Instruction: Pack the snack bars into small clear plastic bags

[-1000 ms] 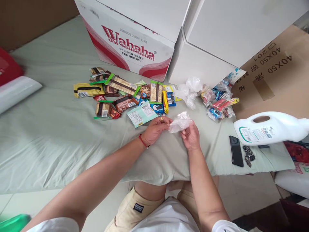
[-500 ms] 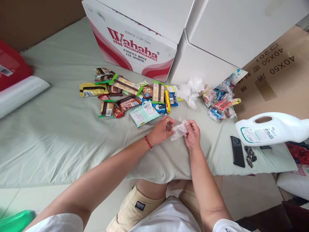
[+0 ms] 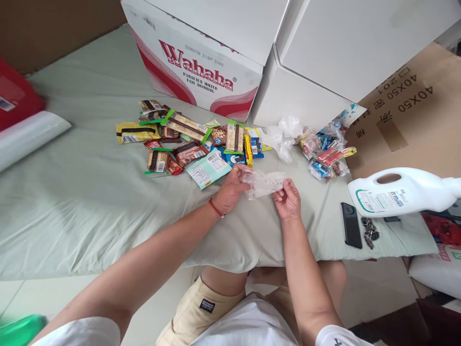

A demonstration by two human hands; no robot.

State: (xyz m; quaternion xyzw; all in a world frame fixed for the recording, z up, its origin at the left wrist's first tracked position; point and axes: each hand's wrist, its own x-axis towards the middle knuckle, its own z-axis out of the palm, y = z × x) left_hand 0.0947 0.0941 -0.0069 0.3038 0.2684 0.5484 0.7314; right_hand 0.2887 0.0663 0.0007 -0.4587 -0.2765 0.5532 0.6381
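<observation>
A clear plastic bag (image 3: 265,184) is stretched flat between my two hands, just above the green sheet. My left hand (image 3: 232,188), with a red bracelet at its wrist, grips the bag's left end. At the other end, the fingers of my right hand (image 3: 288,198) pinch the plastic. Beyond my left hand lies a pale green snack packet (image 3: 209,168), label side up. A pile of wrapped snack bars (image 3: 190,154) spreads behind it. Crumpled clear bags (image 3: 284,137) sit past my right hand, beside filled bags of small snacks (image 3: 326,154).
A Wahaha water carton (image 3: 201,77) and white cabinets (image 3: 324,43) stand at the back. On the right are a brown carton (image 3: 403,105), a white detergent jug (image 3: 399,192), a phone (image 3: 351,225) and keys (image 3: 370,231). A red container (image 3: 18,96) and white roll (image 3: 32,139) lie left.
My hands have moved apart, the left one shifting left. The plastic bag, bunched up before, is now drawn out wide between them.
</observation>
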